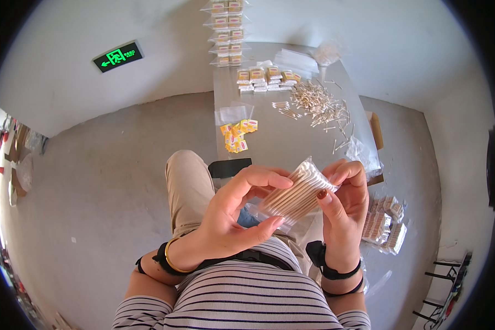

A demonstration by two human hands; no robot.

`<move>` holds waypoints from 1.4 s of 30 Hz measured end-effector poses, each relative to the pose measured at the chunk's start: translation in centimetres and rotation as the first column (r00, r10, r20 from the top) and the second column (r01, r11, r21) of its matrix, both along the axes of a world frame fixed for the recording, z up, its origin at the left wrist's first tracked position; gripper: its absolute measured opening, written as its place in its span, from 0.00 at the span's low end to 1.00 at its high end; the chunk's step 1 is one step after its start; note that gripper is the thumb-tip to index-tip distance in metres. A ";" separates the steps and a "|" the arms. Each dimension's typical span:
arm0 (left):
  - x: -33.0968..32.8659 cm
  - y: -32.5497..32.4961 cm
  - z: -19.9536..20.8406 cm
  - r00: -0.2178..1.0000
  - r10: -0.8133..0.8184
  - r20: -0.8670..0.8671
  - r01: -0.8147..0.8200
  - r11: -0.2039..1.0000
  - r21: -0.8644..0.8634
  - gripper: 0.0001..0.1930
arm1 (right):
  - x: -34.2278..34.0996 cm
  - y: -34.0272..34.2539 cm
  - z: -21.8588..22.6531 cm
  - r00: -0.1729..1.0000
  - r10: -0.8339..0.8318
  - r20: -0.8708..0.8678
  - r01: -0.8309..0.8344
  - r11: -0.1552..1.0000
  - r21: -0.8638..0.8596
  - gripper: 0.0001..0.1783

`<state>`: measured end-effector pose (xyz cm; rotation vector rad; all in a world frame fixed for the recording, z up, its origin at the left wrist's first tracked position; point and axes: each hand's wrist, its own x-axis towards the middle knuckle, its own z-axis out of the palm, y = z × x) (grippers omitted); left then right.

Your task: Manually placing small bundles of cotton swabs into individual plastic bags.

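Between my hands, above my lap, is a clear plastic bag of cotton swabs [294, 195], tilted, its wooden sticks side by side and white tips toward the upper right. My left hand [231, 212] grips the bag from the left, thumb at the lower edge and fingers at the upper edge. At the right side my right hand [344, 198] has its fingertips on the bag near the white tips, thumb against its face. Beyond, on the grey table, lie a heap of loose cotton swabs [319, 102] and a pile of small yellow cards [236, 136].
Packed swab bags with yellow cards [264, 77] stand in rows on the table [283, 129], beside a tall stack of packs [225, 36]. Flat clear bags [234, 114] lie at the left edge. More filled swab packs [385, 223] are piled low at the right. A cardboard box [375, 131] stands beside the table.
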<state>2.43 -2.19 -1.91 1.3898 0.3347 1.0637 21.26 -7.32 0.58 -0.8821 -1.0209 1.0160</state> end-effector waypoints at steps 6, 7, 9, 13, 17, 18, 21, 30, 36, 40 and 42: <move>0.7 -0.4 0.6 0.984 0.169 0.056 -0.167 0.986 -0.028 0.24 | -0.4 0.1 -0.6 0.997 -0.036 -0.072 0.039 0.999 0.037 0.17; 0.5 -0.2 0.6 0.984 0.177 -0.015 -0.177 0.984 -0.007 0.24 | -0.4 0.1 -0.9 0.997 -0.039 -0.073 0.043 0.997 0.058 0.16; 0.3 -0.1 0.6 0.979 0.188 -0.083 -0.187 0.982 0.017 0.24 | -0.4 0.1 -1.0 0.997 -0.032 -0.071 0.036 0.997 0.065 0.16; 0.4 0.0 0.1 0.953 0.290 -0.091 -0.273 0.948 0.162 0.25 | -0.1 -0.3 -1.3 1.000 -0.013 -0.011 0.013 0.998 0.063 0.17; -0.1 0.6 -0.1 0.966 0.250 -0.062 -0.220 0.926 0.307 0.24 | 0.0 -0.3 -0.9 1.000 -0.004 0.004 0.004 0.995 0.104 0.18; -0.2 0.6 -0.1 0.966 0.250 -0.062 -0.219 0.926 0.307 0.24 | 0.2 -0.2 -0.7 1.000 -0.009 0.015 0.008 0.994 0.106 0.17; -0.3 0.6 0.1 0.964 0.253 -0.084 -0.209 0.912 0.354 0.26 | 1.0 -0.6 -0.4 0.996 -0.022 0.081 0.014 0.995 0.101 0.16; -0.4 0.4 -0.6 0.976 0.220 0.004 -0.212 0.939 0.272 0.24 | 0.9 -1.3 0.9 0.965 -0.004 0.261 -0.014 0.997 0.069 0.12; -0.9 0.3 0.0 0.992 0.080 -0.100 -0.071 0.994 0.086 0.26 | 0.9 -1.3 0.8 0.951 0.023 0.308 -0.031 0.999 0.021 0.12; -0.8 0.1 0.2 0.993 0.054 -0.105 -0.046 0.996 0.077 0.28 | 1.0 -1.1 0.7 0.954 0.061 0.294 -0.074 0.997 0.033 0.13; -0.8 0.0 0.2 0.991 0.061 -0.121 -0.045 0.991 0.126 0.28 | 0.8 -1.3 0.6 0.965 0.079 0.251 -0.086 0.996 0.016 0.14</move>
